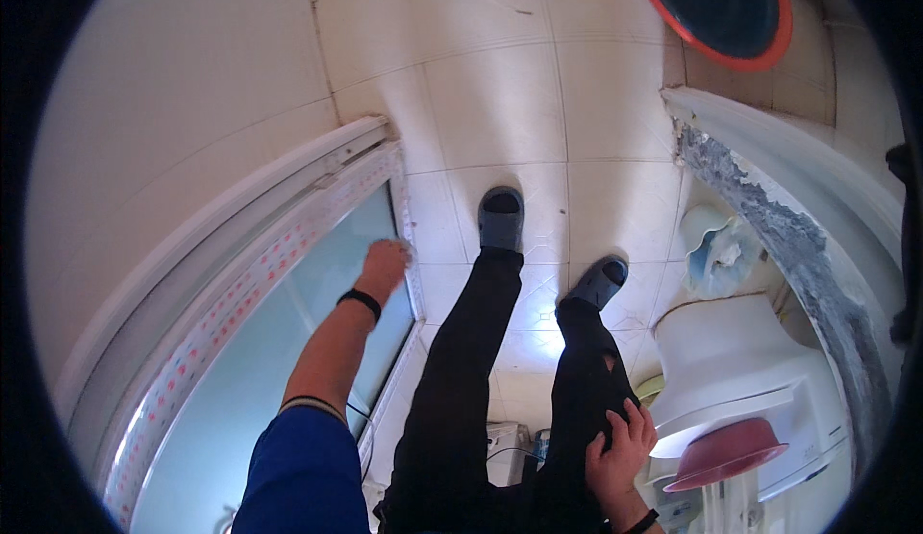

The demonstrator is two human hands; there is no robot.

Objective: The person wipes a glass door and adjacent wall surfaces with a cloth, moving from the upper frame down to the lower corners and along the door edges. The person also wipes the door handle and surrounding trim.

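Note:
My left hand [386,266] hangs at the left, near the edge of a frosted-glass door [303,332] with a white patterned frame. A black band is on that wrist. Its fingers are slightly blurred, and whether they are closed cannot be made out; no held object shows. My right hand [621,447] is beside my right thigh, with fingers spread and nothing visible in it. Black trousers [461,361] cover my legs. Grey slippers [501,218] are on my feet, on a pale tiled floor [497,116].
To the right, a white fixture [721,361] stands near a red-pink basin [728,451]. Beyond it is a wavy-rimmed waste bin [692,253] with a liner. A dark basin with an orange rim [782,36] lies at the upper right. The right doorway edge [786,245] has peeling, rough plaster.

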